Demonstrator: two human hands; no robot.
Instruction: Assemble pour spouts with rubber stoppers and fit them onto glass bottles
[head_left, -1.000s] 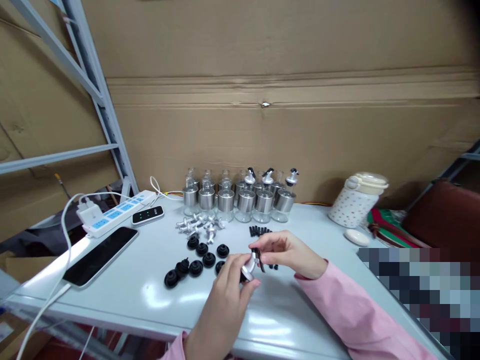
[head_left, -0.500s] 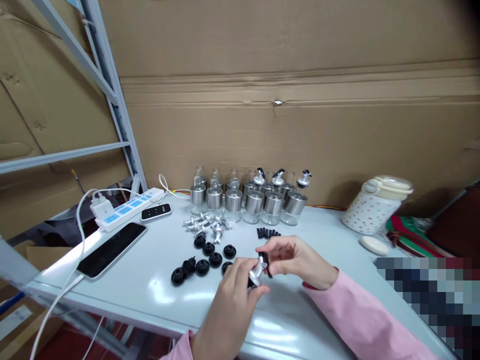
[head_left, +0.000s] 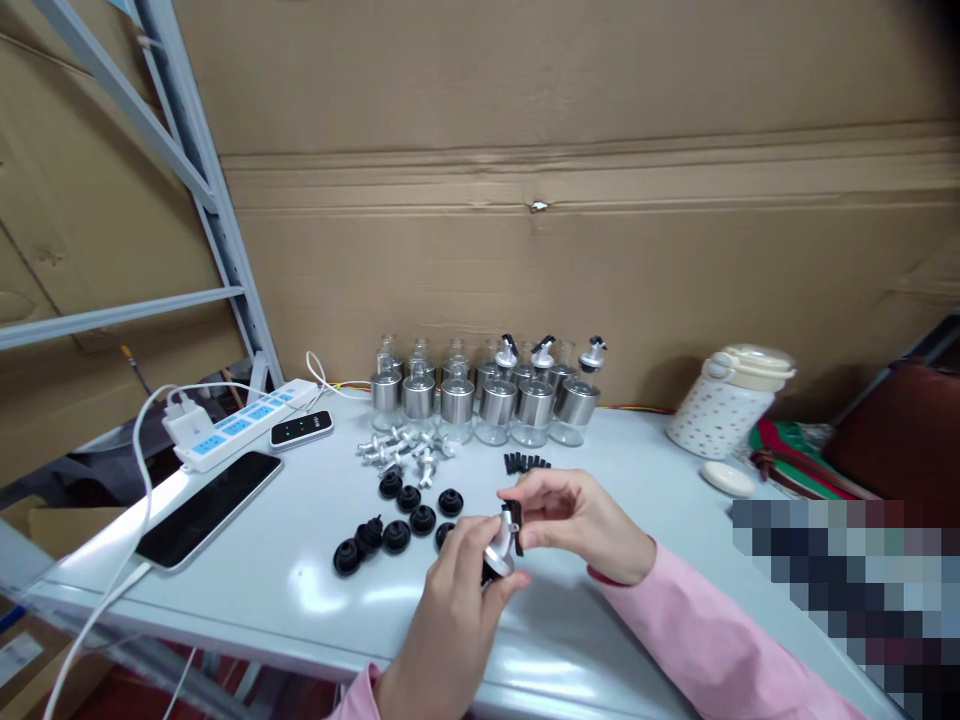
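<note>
Between the fingers and thumb of my left hand is a silver pourer spout with a black base. My right hand pinches a small black flip cap against the spout's tip; whether it is fastened there I cannot tell. Beyond my hands lie several loose black flip caps in a row. Several black stoppers are spread to the left, one partly behind my left hand. Behind them is a pile of silver spouts. Glass bottles with steel sleeves stand at the back, three topped with pourers.
On the left are a phone, a small black device and a white power strip with cables. A dotted white jug and a white oval object stand to the right. Cardboard backs the table.
The whole view has shifted slightly, so things appear a little further left. Both hands keep the same hold on the spout and the flip cap.
</note>
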